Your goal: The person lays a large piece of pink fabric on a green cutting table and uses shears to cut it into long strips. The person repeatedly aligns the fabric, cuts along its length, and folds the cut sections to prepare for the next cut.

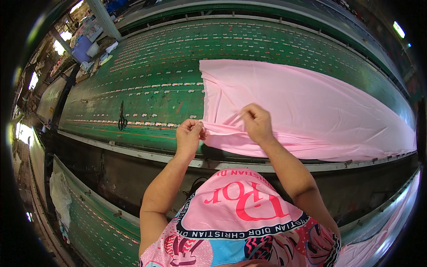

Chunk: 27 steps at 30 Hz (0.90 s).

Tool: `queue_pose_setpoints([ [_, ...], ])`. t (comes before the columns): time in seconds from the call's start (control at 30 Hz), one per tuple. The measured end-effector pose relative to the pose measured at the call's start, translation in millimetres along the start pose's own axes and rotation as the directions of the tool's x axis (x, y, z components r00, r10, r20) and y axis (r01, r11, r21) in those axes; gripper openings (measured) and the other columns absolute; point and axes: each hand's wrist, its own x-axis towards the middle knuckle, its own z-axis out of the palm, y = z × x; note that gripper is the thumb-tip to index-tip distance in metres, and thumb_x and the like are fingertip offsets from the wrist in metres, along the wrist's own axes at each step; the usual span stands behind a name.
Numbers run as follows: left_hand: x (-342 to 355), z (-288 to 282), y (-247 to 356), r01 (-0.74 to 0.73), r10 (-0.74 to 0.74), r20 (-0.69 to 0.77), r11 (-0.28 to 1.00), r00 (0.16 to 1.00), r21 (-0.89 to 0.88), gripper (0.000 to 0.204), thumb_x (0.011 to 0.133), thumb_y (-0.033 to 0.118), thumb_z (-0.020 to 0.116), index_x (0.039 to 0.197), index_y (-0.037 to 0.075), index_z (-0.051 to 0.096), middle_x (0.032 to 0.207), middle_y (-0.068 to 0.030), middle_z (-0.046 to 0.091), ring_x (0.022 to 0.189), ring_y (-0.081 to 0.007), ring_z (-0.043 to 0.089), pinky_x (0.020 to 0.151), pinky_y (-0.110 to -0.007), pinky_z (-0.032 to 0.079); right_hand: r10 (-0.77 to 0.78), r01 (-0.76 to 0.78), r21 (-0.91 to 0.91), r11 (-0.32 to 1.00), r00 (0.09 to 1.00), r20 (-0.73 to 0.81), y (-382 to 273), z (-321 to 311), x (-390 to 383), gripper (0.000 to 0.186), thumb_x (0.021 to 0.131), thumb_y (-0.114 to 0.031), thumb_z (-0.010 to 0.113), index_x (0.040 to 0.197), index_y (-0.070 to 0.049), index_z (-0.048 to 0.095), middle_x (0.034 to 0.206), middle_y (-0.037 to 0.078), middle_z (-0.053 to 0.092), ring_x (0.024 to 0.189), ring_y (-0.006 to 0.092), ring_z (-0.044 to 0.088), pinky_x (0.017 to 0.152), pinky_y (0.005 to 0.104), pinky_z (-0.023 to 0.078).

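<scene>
A long sheet of pale pink fabric [284, 89] lies over the right part of a green printing table [147, 100]. My left hand [190, 135] pinches the fabric's near left corner, close to the table's front edge. To the right of it, my right hand [258, 122] has its fingers closed on a gathered fold of the same cloth, lifting it slightly. Creases run between the two hands, and the near side of the fabric hangs in bunched folds along the rail. Black scissors [122, 118] lie on the table, left of my left hand.
Rows of small pale printed marks cover the table. A metal rail [133, 152] with clips borders its front. At the far left stand a blue-purple container [81, 49] and a white bucket [93, 50]. Behind me is another green table [95, 209] with pink cloth [378, 238] at its right.
</scene>
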Motion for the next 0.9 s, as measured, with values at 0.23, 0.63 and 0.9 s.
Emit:
queue_pose_setpoints([
  [0.23,26.3,-12.2,-34.1,-0.189,-0.059,0.378,0.789,0.924,0.585,0.036,0.102,0.034,0.070,0.084,0.002,0.073,0.069,-0.0017,0.071,0.063,-0.0193,0.069,0.059,-0.039,0.056,0.027,0.065,0.385,0.921,0.973,-0.229,-85.3,-24.6,34.2,0.007,0.108,-0.008,0.060,0.107,-0.002,0.064,0.084,0.000,0.064,0.075,0.0068,0.060,0.066,0.0258,0.052],
  [0.63,28.6,104.1,144.2,-0.202,0.249,0.278,0.961,0.928,-0.188,0.024,0.101,0.016,0.071,0.119,0.001,0.072,0.108,-0.0089,0.075,0.102,-0.0202,0.072,0.093,-0.039,0.060,-0.473,0.440,0.203,0.875,0.865,0.165,-19.1,-56.3,-72.3,0.025,0.091,-0.013,0.075,0.114,-0.006,0.071,0.114,0.014,0.074,0.106,0.0323,0.070,0.090,0.0472,0.057],
  [0.9,-33.1,51.1,217.6,-0.842,0.833,0.201,0.536,0.515,-0.065,0.027,0.106,0.001,0.057,0.129,-0.006,0.068,0.122,-0.0126,0.073,0.108,-0.0192,0.070,0.098,-0.034,0.055,-0.348,-0.170,-0.945,0.281,0.899,-0.265,115.3,-290.3,-92.0,0.047,0.104,-0.033,0.056,0.145,-0.012,0.062,0.149,0.016,0.060,0.138,0.0398,0.054,0.117,0.0546,0.041],
])
